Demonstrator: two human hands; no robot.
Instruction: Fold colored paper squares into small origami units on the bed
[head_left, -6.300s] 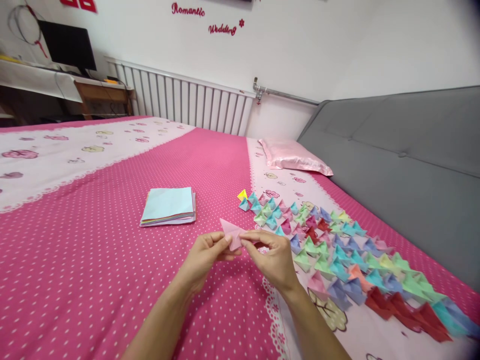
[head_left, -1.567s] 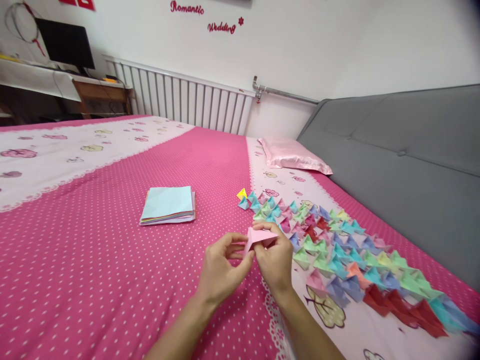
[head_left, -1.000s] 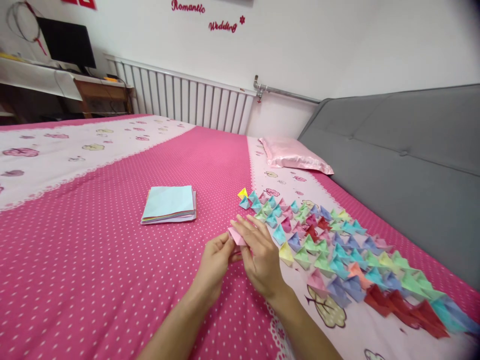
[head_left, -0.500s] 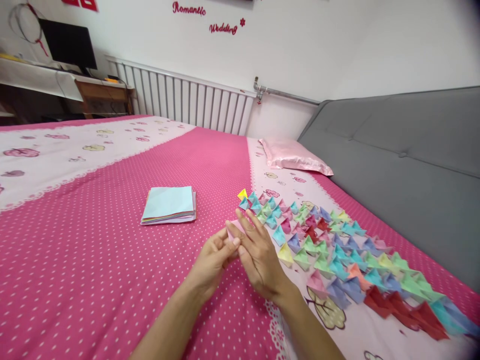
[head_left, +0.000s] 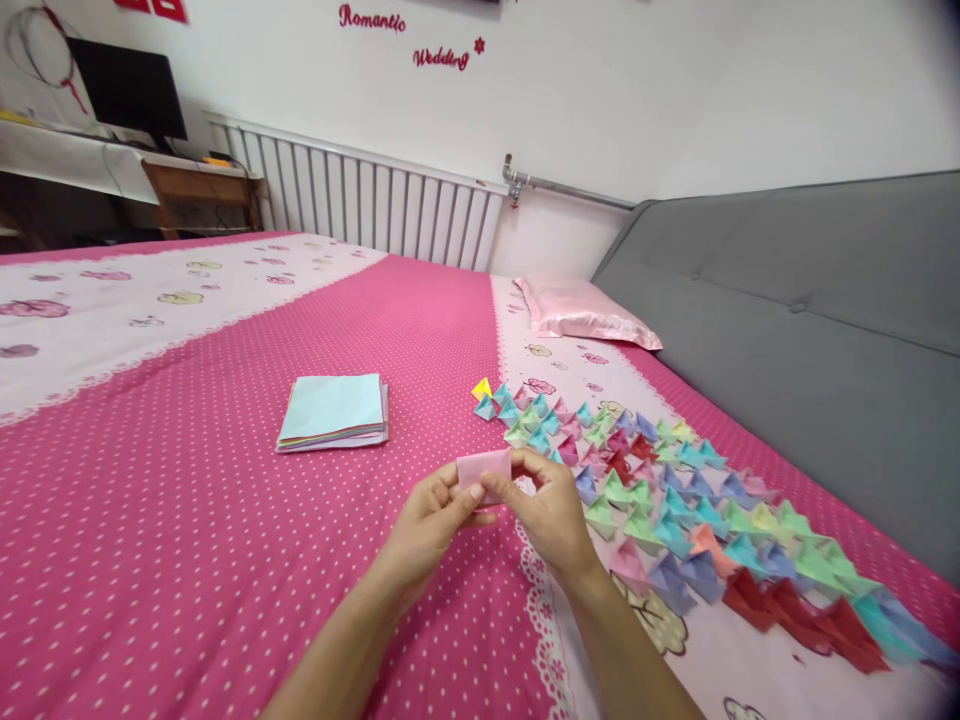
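Note:
A small folded piece of pink paper (head_left: 482, 467) is held between both hands, its top edge level above the bed. My left hand (head_left: 435, 510) pinches its left side, thumb in front. On the right side, my right hand (head_left: 551, 505) grips it, with the thumb on the front face and the fingers curled behind. Rows of small folded paper boats (head_left: 675, 510) in many colours lie close to the right of my hands. A stack of square coloured paper (head_left: 335, 408), pale blue on top, rests to the left.
Pink dotted bedding (head_left: 187, 560) lies under everything. A pink pillow (head_left: 585, 310) sits near the grey headboard (head_left: 810, 260) on the right. Behind the bed stand a white radiator (head_left: 360, 190) and a desk with a black monitor (head_left: 127, 90).
My right hand was spread over the paper and has now shifted to grip its right side. The pink paper now faces me as a flat rectangle. The view has moved slightly.

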